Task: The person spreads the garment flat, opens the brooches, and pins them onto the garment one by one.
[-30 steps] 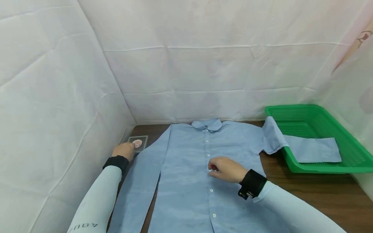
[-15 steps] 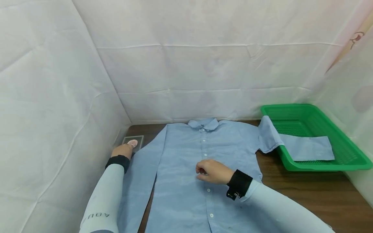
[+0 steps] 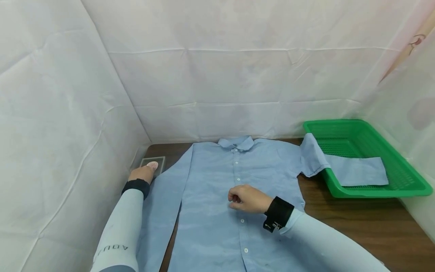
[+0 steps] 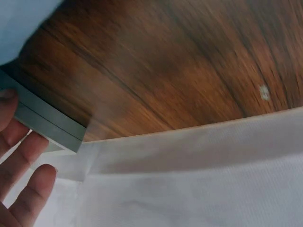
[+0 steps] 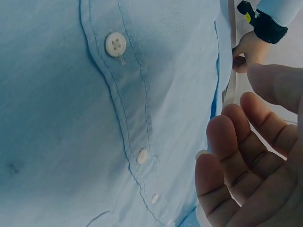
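A light blue button-up shirt [image 3: 210, 181] is spread flat on the wooden table, collar toward the back. My left hand [image 3: 142, 173] is at a flat box [image 3: 160, 172] by the left wall, a round pink patch [image 3: 153, 165] showing at its middle. In the left wrist view the thumb [image 4: 7, 111] lies against the box's grey side and the other fingertips tuck at its lower edge. Over the shirt front, beside the button strip, my right hand [image 3: 250, 199] hovers palm-in with loosely curled fingers and holds nothing. White buttons [image 5: 116, 44] run down the strip.
At the right stands a green plastic basket [image 3: 370, 193]. One shirt sleeve [image 3: 361, 171] reaches over its rim and lies inside. Brown table [image 3: 343, 223] shows in front of it. White cloth walls [image 3: 234, 79] close off the back and sides.
My left hand has shifted slightly right over the box, closer to the pink patch. The right hand has moved a little left over the shirt front. The shirt and basket lie as before.
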The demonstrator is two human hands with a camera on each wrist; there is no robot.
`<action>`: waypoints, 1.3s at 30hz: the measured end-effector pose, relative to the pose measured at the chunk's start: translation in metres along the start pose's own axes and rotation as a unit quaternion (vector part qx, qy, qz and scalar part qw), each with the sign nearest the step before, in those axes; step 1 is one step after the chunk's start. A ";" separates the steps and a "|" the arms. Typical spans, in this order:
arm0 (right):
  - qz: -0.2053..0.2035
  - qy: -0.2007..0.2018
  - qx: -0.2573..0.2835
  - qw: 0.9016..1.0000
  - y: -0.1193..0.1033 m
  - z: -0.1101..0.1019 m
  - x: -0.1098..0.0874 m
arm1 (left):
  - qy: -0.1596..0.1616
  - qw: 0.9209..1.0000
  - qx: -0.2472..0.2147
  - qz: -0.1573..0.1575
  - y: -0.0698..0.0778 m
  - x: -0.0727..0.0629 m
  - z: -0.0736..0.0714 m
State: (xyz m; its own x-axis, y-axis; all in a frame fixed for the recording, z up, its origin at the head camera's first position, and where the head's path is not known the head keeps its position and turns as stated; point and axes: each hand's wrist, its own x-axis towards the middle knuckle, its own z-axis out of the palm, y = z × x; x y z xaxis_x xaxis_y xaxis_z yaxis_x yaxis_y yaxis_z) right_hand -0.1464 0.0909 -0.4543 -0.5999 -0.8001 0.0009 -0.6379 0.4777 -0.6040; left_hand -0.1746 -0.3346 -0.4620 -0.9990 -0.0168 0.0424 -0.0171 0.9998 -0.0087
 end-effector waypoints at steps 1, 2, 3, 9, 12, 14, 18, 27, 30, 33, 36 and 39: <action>0.000 0.000 0.001 1.000 0.000 0.000 0.000 | 0.006 1.000 0.003 0.005 -0.001 0.000 0.000; -0.001 0.001 0.001 1.000 0.000 0.000 0.001 | 0.005 1.000 0.006 0.007 -0.002 0.001 0.000; -0.002 0.001 0.001 1.000 0.001 0.000 0.001 | 0.014 0.999 0.031 0.022 -0.003 0.001 0.000; -0.002 0.001 0.009 1.000 0.004 0.003 0.002 | 0.014 1.000 0.025 0.009 -0.006 0.003 -0.004; 0.005 0.001 0.013 1.000 0.005 0.003 0.001 | 0.011 1.000 0.017 0.002 -0.007 0.007 -0.007; 0.009 0.001 0.015 1.000 0.005 0.003 0.001 | 0.011 0.999 0.037 0.012 -0.007 0.010 -0.010; 0.007 -0.002 0.027 1.000 0.005 -0.001 0.000 | 0.024 0.997 0.063 0.033 -0.002 0.014 -0.021; 0.005 0.011 0.047 0.999 0.006 -0.012 -0.001 | 0.047 0.994 0.073 0.064 0.027 0.034 -0.042; 0.007 0.018 0.042 0.999 0.008 -0.015 -0.001 | 0.052 0.993 0.068 0.081 0.046 0.039 -0.048; 0.009 0.024 0.042 0.999 0.010 -0.017 0.000 | 0.064 0.991 0.061 0.101 0.065 0.041 -0.052; 0.010 0.028 0.051 0.998 0.011 -0.019 0.000 | 0.079 0.988 0.046 0.122 0.082 0.041 -0.054; 0.014 0.030 0.063 0.997 0.013 -0.021 -0.001 | 0.084 0.988 0.004 0.132 0.098 0.038 -0.056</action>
State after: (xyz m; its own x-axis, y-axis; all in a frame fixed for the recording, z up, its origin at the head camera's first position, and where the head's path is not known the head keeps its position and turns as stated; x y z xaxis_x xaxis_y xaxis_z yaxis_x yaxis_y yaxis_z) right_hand -0.1643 0.1051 -0.4450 -0.6464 -0.7625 0.0287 -0.5579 0.4466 -0.6995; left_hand -0.2119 -0.2371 -0.4053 -0.9476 0.2473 0.2021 0.2424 0.9689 -0.0490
